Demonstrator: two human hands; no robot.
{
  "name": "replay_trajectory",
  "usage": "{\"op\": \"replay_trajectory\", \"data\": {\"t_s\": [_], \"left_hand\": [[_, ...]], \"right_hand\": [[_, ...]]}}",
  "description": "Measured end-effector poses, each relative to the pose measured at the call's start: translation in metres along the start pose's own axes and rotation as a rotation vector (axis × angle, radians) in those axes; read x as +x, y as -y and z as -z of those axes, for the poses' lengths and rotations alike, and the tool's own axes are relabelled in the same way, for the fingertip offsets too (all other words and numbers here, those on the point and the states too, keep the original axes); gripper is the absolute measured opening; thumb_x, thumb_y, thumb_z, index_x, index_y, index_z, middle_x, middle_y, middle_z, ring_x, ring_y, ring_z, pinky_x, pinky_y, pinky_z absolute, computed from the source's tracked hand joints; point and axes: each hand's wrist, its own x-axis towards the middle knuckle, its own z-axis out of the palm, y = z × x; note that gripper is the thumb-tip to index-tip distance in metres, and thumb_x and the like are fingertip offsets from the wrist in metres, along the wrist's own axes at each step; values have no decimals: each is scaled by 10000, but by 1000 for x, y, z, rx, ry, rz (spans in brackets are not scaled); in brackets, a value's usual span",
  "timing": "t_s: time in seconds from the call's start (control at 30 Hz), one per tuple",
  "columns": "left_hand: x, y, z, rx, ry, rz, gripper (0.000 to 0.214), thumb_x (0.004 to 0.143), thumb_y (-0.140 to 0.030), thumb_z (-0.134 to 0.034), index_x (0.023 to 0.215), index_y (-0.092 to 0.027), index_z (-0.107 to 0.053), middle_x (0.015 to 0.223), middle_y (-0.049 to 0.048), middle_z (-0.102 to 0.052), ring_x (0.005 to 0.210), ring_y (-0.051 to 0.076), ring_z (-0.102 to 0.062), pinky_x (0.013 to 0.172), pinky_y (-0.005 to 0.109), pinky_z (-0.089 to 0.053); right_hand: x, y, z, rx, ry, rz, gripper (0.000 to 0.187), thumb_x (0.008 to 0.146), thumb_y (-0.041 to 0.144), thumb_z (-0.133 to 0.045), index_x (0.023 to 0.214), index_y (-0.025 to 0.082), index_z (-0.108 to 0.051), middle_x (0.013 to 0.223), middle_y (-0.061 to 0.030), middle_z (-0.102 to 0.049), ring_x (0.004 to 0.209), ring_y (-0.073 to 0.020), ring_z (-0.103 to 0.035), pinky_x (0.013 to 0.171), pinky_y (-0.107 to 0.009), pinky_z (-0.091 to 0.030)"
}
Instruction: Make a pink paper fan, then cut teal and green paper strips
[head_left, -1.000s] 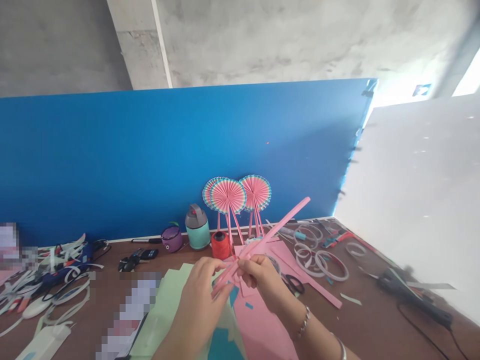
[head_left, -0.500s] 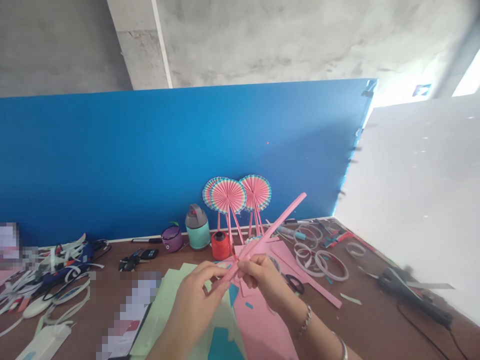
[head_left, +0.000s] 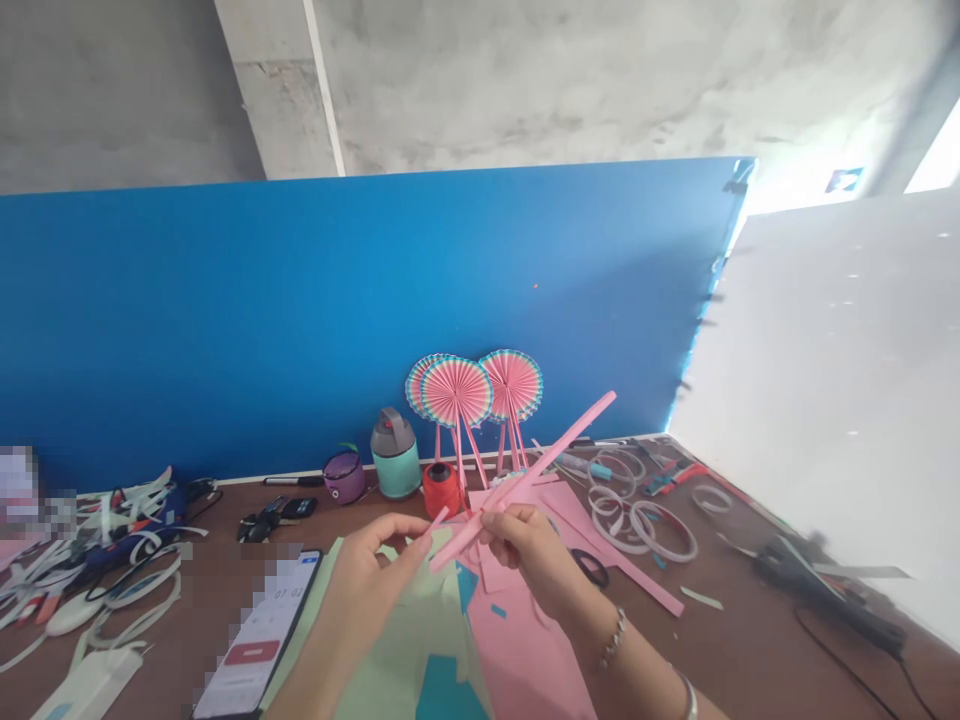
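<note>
My right hand [head_left: 526, 545] pinches a long folded pink paper strip [head_left: 566, 440] between thumb and fingertips. The strip slants from lower left to upper right over the table. Just left of its lower end, my left hand [head_left: 382, 555] is closed at thumb and forefinger on a short, narrow pink paper piece [head_left: 440, 520]. Whether that piece joins the long strip I cannot tell. Beneath my hands lie pink paper sheets [head_left: 525, 650] and pale green sheets [head_left: 375, 640]. Round pleated paper fans [head_left: 456, 392] on pink paper handles stand against the blue partition behind.
Close behind my hands are a red spool-like container [head_left: 441, 492], a turquoise flask [head_left: 396, 468] and a purple pot [head_left: 343, 478]. Tape rolls [head_left: 664, 530] and black scissors handles [head_left: 590, 568] lie right. A glue gun [head_left: 825, 590] is far right; a phone [head_left: 259, 640] lies left.
My left hand has moved left, off the lower end of the long strip, with a narrow pink piece at its fingertips. My right hand has barely shifted.
</note>
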Motion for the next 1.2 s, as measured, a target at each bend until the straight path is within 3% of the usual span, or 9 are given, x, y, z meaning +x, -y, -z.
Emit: {"op": "replay_trajectory", "data": {"t_s": [0.13, 0.3, 0.4, 0.77, 0.97, 1.2], "left_hand": [[-4, -2, 1, 55, -74, -76, 279, 727, -447, -580, 835, -209, -677, 762, 8, -664, 471, 98, -465, 437, 209, -374], [-13, -2, -10, 206, -76, -300, 184, 808, -372, -528, 804, -251, -666, 907, 44, -673, 791, 187, -584, 553, 234, -437], [-12, 4, -15, 309, -86, -358, 151, 817, -326, -521, 831, -257, -654, 924, 53, -666, 837, 210, -586, 620, 270, -461], [-9, 5, -16, 346, -58, -369, 101, 788, -241, -560, 815, -266, -654, 886, 21, -666, 852, 193, -582, 714, 279, -468], [-10, 2, -14, 297, -7, -308, 119, 811, -282, -537, 813, -275, -656, 857, 12, -666, 803, 174, -586, 605, 230, -451], [-10, 2, -16, 320, -22, -307, 113, 804, -266, -539, 796, -268, -652, 834, 4, -667, 768, 165, -600, 623, 235, -448]], "right_hand": [[-1, 3, 0, 39, -55, -49, 296, 697, 366, -610, 524, 127, -637, 388, 28, -417, 406, -65, -294, 439, -232, -200], [-9, 12, -10, -2, -50, -42, 311, 687, 390, -637, 493, 147, -637, 392, 30, -416, 400, -68, -309, 444, -238, -211], [-10, 14, -11, -8, -22, -37, 324, 689, 415, -635, 496, 155, -645, 388, 30, -418, 398, -72, -319, 443, -239, -217], [-8, 10, -7, -7, -5, -61, 317, 697, 402, -636, 505, 151, -667, 389, 15, -462, 400, -71, -352, 447, -234, -224], [-8, 11, -6, -25, 25, -55, 321, 700, 387, -628, 491, 145, -663, 373, 19, -450, 381, -65, -341, 442, -236, -212], [-8, 9, -5, 33, 37, -45, 300, 713, 372, -638, 533, 136, -684, 397, 16, -467, 403, -63, -346, 446, -232, -207]]}}
